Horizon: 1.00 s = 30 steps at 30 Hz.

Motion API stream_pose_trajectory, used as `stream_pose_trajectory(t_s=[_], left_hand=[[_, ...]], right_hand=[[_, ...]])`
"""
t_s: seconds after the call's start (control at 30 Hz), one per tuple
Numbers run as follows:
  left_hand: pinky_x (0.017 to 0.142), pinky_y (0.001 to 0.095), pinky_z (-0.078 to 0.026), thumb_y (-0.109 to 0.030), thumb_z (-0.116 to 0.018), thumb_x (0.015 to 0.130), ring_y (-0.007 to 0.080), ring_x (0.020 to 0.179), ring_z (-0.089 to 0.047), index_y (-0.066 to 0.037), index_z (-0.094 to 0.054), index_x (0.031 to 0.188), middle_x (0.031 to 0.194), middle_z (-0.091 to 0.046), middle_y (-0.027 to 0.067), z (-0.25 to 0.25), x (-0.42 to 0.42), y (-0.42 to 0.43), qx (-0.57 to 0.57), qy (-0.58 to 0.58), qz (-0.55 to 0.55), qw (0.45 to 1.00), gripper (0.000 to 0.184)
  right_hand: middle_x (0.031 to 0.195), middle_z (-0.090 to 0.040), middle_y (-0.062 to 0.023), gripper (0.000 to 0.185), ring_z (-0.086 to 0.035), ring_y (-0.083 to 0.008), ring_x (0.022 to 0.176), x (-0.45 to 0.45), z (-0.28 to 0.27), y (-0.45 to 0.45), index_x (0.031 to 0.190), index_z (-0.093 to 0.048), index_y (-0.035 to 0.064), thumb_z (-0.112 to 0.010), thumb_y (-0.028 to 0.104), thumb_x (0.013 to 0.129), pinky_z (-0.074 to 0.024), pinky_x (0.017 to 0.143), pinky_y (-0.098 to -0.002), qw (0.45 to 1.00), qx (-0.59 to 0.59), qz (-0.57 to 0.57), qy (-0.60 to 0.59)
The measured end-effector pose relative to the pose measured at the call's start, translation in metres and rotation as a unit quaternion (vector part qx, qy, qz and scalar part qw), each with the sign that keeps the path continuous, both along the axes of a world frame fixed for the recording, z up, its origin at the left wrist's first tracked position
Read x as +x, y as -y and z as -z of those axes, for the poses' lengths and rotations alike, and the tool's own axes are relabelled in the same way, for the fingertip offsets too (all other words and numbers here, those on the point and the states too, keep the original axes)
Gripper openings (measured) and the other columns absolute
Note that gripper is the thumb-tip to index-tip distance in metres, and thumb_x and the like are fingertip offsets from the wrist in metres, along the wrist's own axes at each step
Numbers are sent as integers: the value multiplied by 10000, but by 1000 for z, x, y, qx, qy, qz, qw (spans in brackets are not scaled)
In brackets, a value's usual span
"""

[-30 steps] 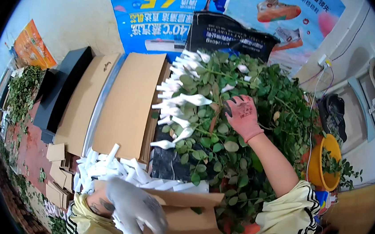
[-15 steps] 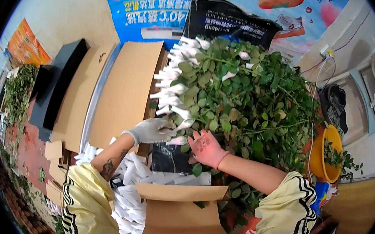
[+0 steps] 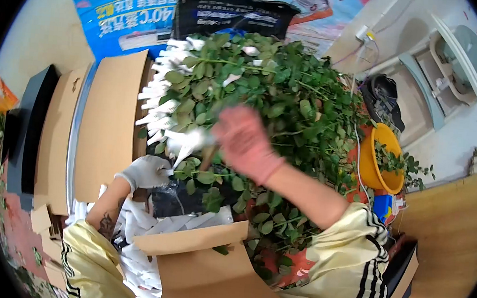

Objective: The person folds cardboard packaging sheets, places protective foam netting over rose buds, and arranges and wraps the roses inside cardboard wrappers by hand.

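Note:
My left hand (image 3: 145, 172), in a grey-white glove, is closed at the white-sleeved head of a leafy rose stem (image 3: 205, 175), whose leaves stretch to the right. My right hand (image 3: 245, 141), in a pink glove, is smeared by motion over the leaves; its fingers do not show clearly. Just left of it are blurred white-sleeved flower heads (image 3: 185, 142). Beyond both hands lies a big pile of rose stems (image 3: 304, 106), the white-sleeved heads (image 3: 161, 88) lined up along its left side.
Loose white sleeves (image 3: 136, 219) lie at the lower left, beside a cardboard piece (image 3: 205, 271) close to my body. Tall cardboard sheets (image 3: 110, 121) stand on the left. A yellow bucket (image 3: 382, 159) with leaves and a white chair (image 3: 426, 74) are at the right.
The view has shifted to the right. My right hand has moved up over the pile and become blurred. A leafy stem now extends from my left hand.

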State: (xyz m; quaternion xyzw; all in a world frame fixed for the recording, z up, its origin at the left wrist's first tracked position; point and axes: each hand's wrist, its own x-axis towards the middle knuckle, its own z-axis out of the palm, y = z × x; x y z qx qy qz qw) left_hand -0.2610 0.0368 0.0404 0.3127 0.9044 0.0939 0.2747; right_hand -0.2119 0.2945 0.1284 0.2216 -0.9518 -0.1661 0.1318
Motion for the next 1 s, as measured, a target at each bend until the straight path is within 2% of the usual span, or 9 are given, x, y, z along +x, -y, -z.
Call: stream_pose_trajectory(t_s=[0.07,0.13,0.4,0.43,0.5,0.6,0.73,0.8,1.0], left_hand=[[736,335,-502,-334,-642,793,228,827,-634,-62,-601,1069,871,-648,105,6,-1,14,145,160,15,976,390],[627,256,-518,-334,-625,863,152,756,-630,5,-526,1123,915,-639,100,-10,3,16,251,450,-89,852,439],[662,309,-541,-286,-554,896,244,823,-644,54,-474,1195,953,-621,192,1,-22,11,380,622,-90,679,460],[655,331,-537,-296,-516,917,282,829,-638,67,-455,1205,958,-610,225,20,-25,8,377,802,-142,442,467],[650,351,-522,-364,-516,918,307,809,-629,50,-421,1256,986,-608,228,-13,-1,2,379,531,-141,745,543],[711,293,-545,-527,-521,864,224,867,-649,29,-410,1303,1104,-603,168,-4,6,3,471,658,-110,576,717],[769,350,-490,-406,-650,796,232,907,-629,-13,-533,1164,966,-645,141,4,-5,-21,358,83,-182,912,551],[841,390,-460,-399,-661,774,320,930,-612,-22,-529,1146,962,-641,164,22,-3,-27,270,-147,-79,948,546],[809,398,-467,-362,-606,782,321,908,-617,-62,-598,1081,928,-641,170,18,-7,-32,312,-134,-123,932,424]], right_hand=[[1021,-550,-113,270,-463,-244,1069,-12,-30,-47,1040,-529,57,-510,95,773,-360,972,-380,961,-121,-3,-247],[853,-585,-162,260,-569,-306,787,-25,-74,-83,979,-589,7,-577,26,720,-450,792,-366,883,-289,6,-370],[1118,-534,-134,505,-527,-251,997,30,9,23,1234,-480,84,-551,303,785,-417,858,-385,982,-148,-115,23],[1118,-534,-134,505,-527,-251,997,34,18,24,1234,-480,84,-551,303,785,-417,858,-385,982,-147,-118,21],[1067,-570,-68,530,-534,-237,1026,36,27,24,1190,-516,83,-613,354,745,-427,882,-383,988,-133,-27,68],[1041,-596,-49,537,-568,-211,985,29,32,5,1184,-526,115,-631,363,720,-445,861,-335,951,-191,-31,241],[1080,-583,-53,437,-548,-190,1003,28,-19,-34,1161,-534,122,-565,299,763,-419,888,-336,987,-161,13,5],[1107,-568,-97,513,-525,-251,1068,19,-40,-63,1203,-520,93,-623,221,717,-394,955,-361,970,-219,26,-105],[1108,-606,-226,487,-589,-305,1052,1,-141,-129,1236,-486,-47,-609,90,785,-429,933,-367,851,-395,130,-321]])
